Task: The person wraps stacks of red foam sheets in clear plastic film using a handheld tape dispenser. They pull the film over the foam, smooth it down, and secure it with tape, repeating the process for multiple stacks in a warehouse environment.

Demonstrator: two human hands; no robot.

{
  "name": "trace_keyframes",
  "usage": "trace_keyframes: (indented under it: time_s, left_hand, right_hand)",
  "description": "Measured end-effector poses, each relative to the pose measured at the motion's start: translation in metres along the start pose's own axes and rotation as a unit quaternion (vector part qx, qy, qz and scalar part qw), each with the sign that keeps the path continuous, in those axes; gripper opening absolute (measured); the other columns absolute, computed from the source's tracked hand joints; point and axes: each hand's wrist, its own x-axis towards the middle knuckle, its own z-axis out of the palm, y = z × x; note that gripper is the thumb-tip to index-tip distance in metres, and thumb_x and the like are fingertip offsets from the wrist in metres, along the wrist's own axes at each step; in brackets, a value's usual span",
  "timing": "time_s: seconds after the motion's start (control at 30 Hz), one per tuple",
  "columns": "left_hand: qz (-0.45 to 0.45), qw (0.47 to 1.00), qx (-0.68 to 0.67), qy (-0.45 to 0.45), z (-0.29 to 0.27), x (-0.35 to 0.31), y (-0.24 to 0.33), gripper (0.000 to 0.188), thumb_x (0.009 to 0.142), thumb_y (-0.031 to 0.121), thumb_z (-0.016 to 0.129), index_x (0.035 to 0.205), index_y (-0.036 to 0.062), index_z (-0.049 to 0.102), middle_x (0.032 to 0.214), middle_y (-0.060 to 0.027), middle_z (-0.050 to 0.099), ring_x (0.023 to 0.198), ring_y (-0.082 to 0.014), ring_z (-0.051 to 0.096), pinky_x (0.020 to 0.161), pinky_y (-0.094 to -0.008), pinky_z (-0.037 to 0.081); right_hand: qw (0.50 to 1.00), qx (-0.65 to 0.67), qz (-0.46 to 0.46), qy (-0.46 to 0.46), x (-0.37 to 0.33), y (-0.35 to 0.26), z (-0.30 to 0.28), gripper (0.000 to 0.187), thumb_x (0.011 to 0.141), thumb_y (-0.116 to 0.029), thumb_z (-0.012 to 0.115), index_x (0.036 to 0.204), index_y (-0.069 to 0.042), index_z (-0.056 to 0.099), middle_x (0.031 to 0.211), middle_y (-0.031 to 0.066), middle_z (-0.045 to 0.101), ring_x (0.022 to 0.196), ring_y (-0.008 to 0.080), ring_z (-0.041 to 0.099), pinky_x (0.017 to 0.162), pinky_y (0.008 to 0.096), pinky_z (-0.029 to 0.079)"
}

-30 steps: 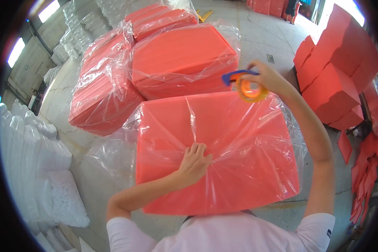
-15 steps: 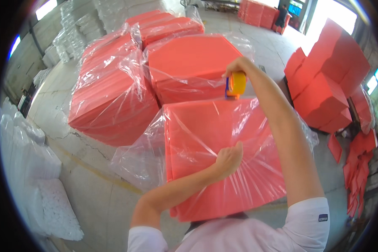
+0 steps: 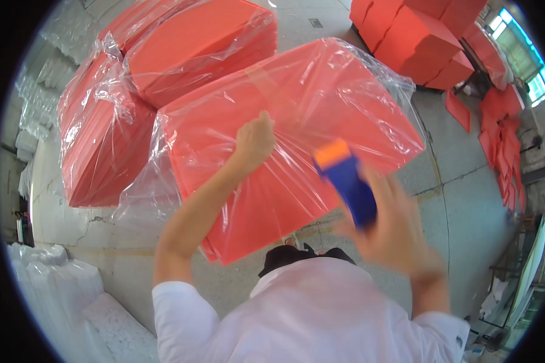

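A stack of red foam sheets (image 3: 218, 136) in clear plastic film (image 3: 369, 100) stands right in front of me. My left hand (image 3: 255, 142) is closed on top of it, gripping the gathered film, and creases fan out from that fist. A faint tan strip of tape (image 3: 261, 81) runs across the film beyond the fist. My right hand (image 3: 393, 227), smeared by motion, is wrapped round a blue and orange tape dispenser (image 3: 354, 187) to the right of the fist. The dispenser hangs above the stack's near right side.
More film-wrapped red stacks (image 3: 106, 130) stand at the left and far side. Red blocks (image 3: 418, 45) rise at the far right, with loose red pieces (image 3: 502, 139) below them. White wrapped foam (image 3: 60, 278) lies at the lower left. Grey concrete floor (image 3: 460, 212) surrounds the stack.
My right hand has swung the tape dispenser from the stack's far edge back toward my body. A tape strip now shows on the film. My left hand keeps its grip; the view has shifted.
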Motion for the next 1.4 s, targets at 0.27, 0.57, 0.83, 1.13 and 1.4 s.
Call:
trace_keyframes:
  time_s: [0.27,0.57,0.83,1.13,1.4]
  left_hand:
    - [-0.033,0.994,0.103,-0.006,0.007,-0.001,0.008,0.020,0.093,0.018,0.048,0.098,-0.0009,0.048,0.081,-0.0257,0.064,0.079,-0.0478,0.063,0.068,-0.0556,0.046]
    - [0.163,0.954,0.178,-0.176,0.018,-0.135,0.170,0.085,0.088,0.033,0.063,0.148,-0.0074,0.018,0.154,-0.0287,0.021,0.144,-0.0451,0.016,0.117,-0.0511,0.015]
    - [0.108,0.960,0.256,0.007,0.012,-0.175,0.142,0.077,0.087,0.033,0.063,0.144,-0.0070,0.031,0.148,-0.0275,0.032,0.140,-0.0411,0.028,0.115,-0.0536,0.019]
    - [-0.484,0.823,-0.097,0.280,-0.092,-0.289,-0.072,0.062,0.088,0.048,0.065,0.121,-0.0023,0.051,0.115,-0.0171,0.058,0.103,-0.0315,0.057,0.089,-0.0494,0.044]
    - [-0.169,0.490,-0.811,0.271,-0.056,-0.280,-0.213,0.060,0.093,0.045,0.059,0.126,-0.0046,0.051,0.113,-0.0161,0.062,0.099,-0.0251,0.063,0.077,-0.0376,0.054]
  right_hand:
    - [0.980,0.125,0.144,-0.058,-0.158,0.062,0.072,0.053,0.075,-0.018,0.072,0.123,-0.009,0.050,0.090,0.0238,0.052,0.070,0.0449,0.059,0.060,0.0519,0.050]
    - [0.966,0.105,0.188,-0.145,-0.145,0.172,0.105,0.041,0.076,-0.020,0.071,0.109,0.001,0.058,0.089,0.0240,0.065,0.083,0.0408,0.064,0.071,0.0465,0.051]
    - [0.668,0.683,0.256,-0.150,-0.186,0.194,0.070,0.042,0.080,-0.020,0.071,0.114,0.002,0.059,0.096,0.0111,0.065,0.082,0.0205,0.062,0.075,0.0351,0.052]
    - [0.560,0.808,0.101,-0.151,-0.069,0.150,0.071,0.054,0.090,-0.042,0.052,0.123,0.001,0.056,0.119,0.0223,0.060,0.104,0.0351,0.062,0.088,0.0487,0.051]
    - [0.469,0.811,0.106,-0.334,0.116,0.054,0.141,0.056,0.091,-0.040,0.051,0.130,0.000,0.051,0.129,0.0211,0.055,0.112,0.0372,0.058,0.098,0.0491,0.046]
